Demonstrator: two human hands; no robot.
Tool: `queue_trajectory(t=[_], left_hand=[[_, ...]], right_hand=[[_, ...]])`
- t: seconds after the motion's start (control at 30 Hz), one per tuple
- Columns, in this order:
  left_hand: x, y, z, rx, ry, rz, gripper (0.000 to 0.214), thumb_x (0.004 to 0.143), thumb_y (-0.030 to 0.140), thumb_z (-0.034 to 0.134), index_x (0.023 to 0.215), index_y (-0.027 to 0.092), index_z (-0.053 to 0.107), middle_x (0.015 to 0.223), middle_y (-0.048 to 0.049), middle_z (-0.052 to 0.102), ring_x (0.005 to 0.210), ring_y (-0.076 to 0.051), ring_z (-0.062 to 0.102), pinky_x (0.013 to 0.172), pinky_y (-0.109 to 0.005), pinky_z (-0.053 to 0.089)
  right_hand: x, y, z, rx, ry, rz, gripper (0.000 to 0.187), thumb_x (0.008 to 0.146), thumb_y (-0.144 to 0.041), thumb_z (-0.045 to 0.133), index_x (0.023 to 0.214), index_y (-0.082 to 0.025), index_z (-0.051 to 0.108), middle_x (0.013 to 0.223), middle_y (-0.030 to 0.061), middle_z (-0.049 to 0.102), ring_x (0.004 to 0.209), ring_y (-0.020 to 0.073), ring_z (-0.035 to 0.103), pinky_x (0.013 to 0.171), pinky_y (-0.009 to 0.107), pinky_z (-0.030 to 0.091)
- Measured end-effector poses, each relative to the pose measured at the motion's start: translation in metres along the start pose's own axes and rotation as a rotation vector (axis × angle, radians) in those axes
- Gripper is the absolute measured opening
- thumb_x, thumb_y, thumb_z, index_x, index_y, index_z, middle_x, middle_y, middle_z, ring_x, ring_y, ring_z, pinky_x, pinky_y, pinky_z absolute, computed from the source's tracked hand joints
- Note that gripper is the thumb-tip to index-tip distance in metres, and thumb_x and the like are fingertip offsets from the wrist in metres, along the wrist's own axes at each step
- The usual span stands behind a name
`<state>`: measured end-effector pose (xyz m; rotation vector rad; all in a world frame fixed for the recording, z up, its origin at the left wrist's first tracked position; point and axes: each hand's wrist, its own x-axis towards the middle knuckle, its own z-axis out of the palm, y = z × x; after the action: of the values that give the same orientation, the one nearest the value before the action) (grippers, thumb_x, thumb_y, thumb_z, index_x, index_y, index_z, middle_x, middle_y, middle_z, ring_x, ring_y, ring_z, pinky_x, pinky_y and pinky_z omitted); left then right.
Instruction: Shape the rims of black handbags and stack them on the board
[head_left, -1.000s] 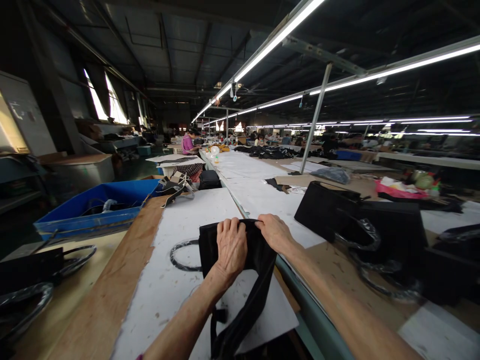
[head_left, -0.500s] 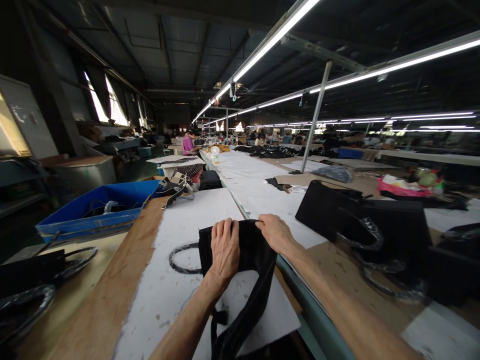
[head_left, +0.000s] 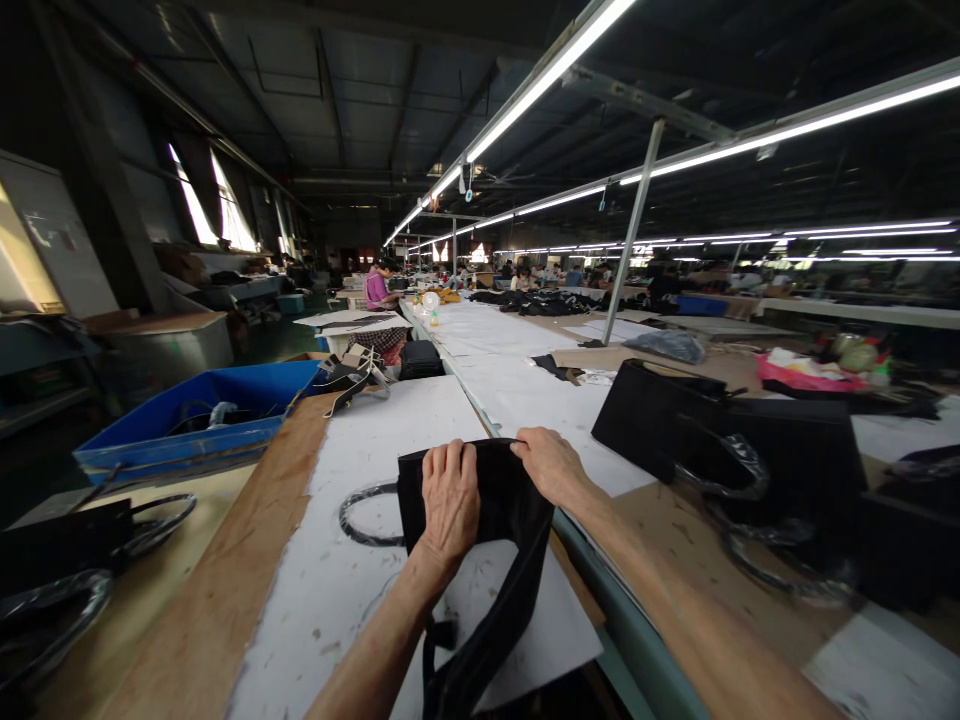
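A black bag (head_left: 504,500) stands in front of me on the white-covered table (head_left: 300,580), its mouth facing me. My left hand (head_left: 451,500) is closed over its far top edge, left of the middle, fingers bent over the rim. At the right end of that same edge, my right hand (head_left: 551,465) pinches the rim between thumb and fingers. A plastic-wrapped handle (head_left: 367,515) loops out from the bag's left side onto the table. The bag's near part runs down to the bottom of the view; its far face is hidden from me.
More black bags (head_left: 652,420) with plastic-wrapped handles lie on the right-hand table. Others (head_left: 67,545) are at the left edge. A blue bin (head_left: 202,385) stands to the left. A metal post (head_left: 634,235) rises beyond the right table. A person in purple (head_left: 379,288) sits far ahead.
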<state>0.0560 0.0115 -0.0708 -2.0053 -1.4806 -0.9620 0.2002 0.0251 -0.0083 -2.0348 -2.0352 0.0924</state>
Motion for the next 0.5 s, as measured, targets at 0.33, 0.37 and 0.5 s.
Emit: queue_trajectory(t=[0.33,0.37,0.5], left_hand=[[0.011,0.008,-0.009,0.001,-0.008,0.004,0.015,0.082,0.019,0.042,0.075,0.018,0.055,0.074,-0.0042,0.051,0.075,-0.020,0.043,0.078,-0.038,0.032],[0.011,0.009,-0.008,-0.004,-0.005,0.015,0.014,0.081,0.017,0.043,0.075,0.018,0.055,0.074,-0.0042,0.052,0.075,-0.019,0.044,0.078,-0.037,0.032],[0.009,0.009,-0.002,-0.036,-0.015,0.048,0.015,0.080,0.012,0.042,0.080,0.019,0.056,0.076,-0.0037,0.052,0.077,-0.019,0.045,0.080,-0.037,0.032]], right_hand=[[0.001,-0.001,-0.001,-0.009,-0.004,0.014,0.021,0.082,-0.030,0.041,0.083,-0.021,0.060,0.085,0.0055,0.064,0.083,0.0183,0.057,0.061,0.026,0.031],[0.000,-0.002,-0.001,-0.009,-0.002,0.014,0.021,0.082,-0.030,0.041,0.083,-0.021,0.060,0.085,0.0056,0.064,0.084,0.0184,0.057,0.061,0.026,0.032],[-0.001,-0.005,-0.002,-0.012,0.001,0.019,0.020,0.082,-0.029,0.042,0.083,-0.020,0.060,0.086,0.0060,0.064,0.084,0.0190,0.058,0.060,0.026,0.032]])
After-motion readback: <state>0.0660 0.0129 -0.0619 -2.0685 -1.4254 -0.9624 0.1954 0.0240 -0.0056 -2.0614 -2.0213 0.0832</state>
